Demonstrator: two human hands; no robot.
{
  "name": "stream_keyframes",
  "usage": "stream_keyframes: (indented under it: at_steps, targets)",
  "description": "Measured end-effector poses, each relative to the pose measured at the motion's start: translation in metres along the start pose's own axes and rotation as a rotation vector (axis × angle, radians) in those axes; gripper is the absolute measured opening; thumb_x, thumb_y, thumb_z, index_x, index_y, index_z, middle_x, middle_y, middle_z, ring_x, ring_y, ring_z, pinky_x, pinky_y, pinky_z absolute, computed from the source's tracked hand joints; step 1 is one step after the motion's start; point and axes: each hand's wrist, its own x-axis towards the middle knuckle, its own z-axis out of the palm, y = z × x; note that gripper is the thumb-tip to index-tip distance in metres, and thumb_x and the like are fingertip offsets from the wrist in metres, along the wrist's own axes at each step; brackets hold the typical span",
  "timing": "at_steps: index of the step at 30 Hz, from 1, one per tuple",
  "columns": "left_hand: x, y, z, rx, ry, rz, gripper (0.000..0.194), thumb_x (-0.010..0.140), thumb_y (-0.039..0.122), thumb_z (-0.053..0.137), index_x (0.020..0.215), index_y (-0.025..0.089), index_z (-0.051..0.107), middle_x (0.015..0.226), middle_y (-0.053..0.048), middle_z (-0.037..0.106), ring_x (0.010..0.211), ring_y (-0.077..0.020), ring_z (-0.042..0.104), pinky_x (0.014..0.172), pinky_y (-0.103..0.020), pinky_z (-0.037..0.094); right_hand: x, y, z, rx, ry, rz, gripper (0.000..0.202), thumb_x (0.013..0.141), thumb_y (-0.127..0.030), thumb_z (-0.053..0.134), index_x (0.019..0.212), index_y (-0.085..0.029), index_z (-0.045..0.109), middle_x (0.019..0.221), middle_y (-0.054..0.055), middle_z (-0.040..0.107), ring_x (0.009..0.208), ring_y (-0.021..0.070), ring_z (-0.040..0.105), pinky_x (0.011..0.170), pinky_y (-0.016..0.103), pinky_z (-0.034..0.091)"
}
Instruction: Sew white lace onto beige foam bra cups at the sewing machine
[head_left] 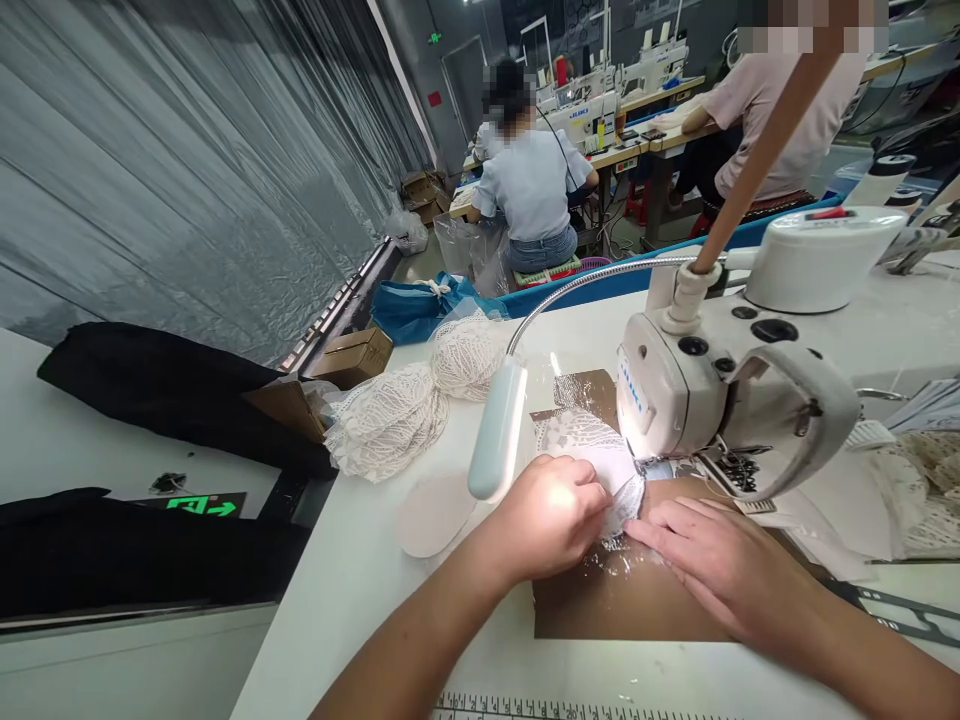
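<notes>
A white lace piece [581, 432] with a smooth white layer lies at the front of a white sewing machine [667, 390], its edge close to the needle area. My left hand [559, 510] is closed on the near left part of this lace piece, fingers curled over it. Flat on the brown work surface [600, 605], my right hand [712, 550] has its fingers stretched out, the fingertips touching the lace's near edge. The needle itself is hidden behind the machine head. A small lamp [499, 430] on a bent metal arm shines on my left hand.
Stacks of lace pieces [394, 420] lie at the left of the white table. A pale round pad [435, 515] rests near my left forearm. A ruler strip [540, 708] runs along the front edge. More lace [934, 490] sits right. Two people work at machines beyond.
</notes>
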Motion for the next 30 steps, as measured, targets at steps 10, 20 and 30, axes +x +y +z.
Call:
stream_keyframes:
  at_steps: [10, 20, 30]
  targets:
    - [-0.021, 0.005, 0.016, 0.019, -0.021, 0.077, 0.025, 0.094, 0.021, 0.044, 0.081, 0.017, 0.066, 0.074, -0.004, 0.059, 0.067, -0.0154, 0.050, 0.061, -0.027, 0.037, -0.005, -0.002, 0.004, 0.001, -0.095, 0.034, 0.047, 0.078, -0.002, 0.041, 0.115, -0.023, 0.062, 0.080, 0.004, 0.057, 0.073, 0.0204, 0.048, 0.061, 0.031, 0.037]
    - [-0.027, -0.001, 0.030, -0.006, 0.098, 0.124, 0.027, 0.095, 0.021, 0.043, 0.088, 0.016, 0.069, 0.074, -0.004, 0.059, 0.067, -0.0161, 0.049, 0.060, -0.029, 0.036, -0.012, 0.002, 0.010, -0.046, -0.071, 0.029, 0.052, 0.084, -0.005, 0.039, 0.133, -0.020, 0.050, 0.088, 0.005, 0.062, 0.078, 0.0209, 0.055, 0.066, 0.033, 0.044]
    - [-0.026, -0.003, 0.031, -0.056, 0.094, 0.119, 0.024, 0.095, 0.021, 0.043, 0.093, 0.017, 0.067, 0.077, -0.005, 0.060, 0.071, -0.0165, 0.051, 0.064, -0.028, 0.040, -0.010, -0.001, 0.012, -0.084, -0.082, 0.036, 0.048, 0.084, -0.004, 0.036, 0.126, -0.020, 0.054, 0.083, 0.005, 0.059, 0.074, 0.0209, 0.052, 0.063, 0.033, 0.041]
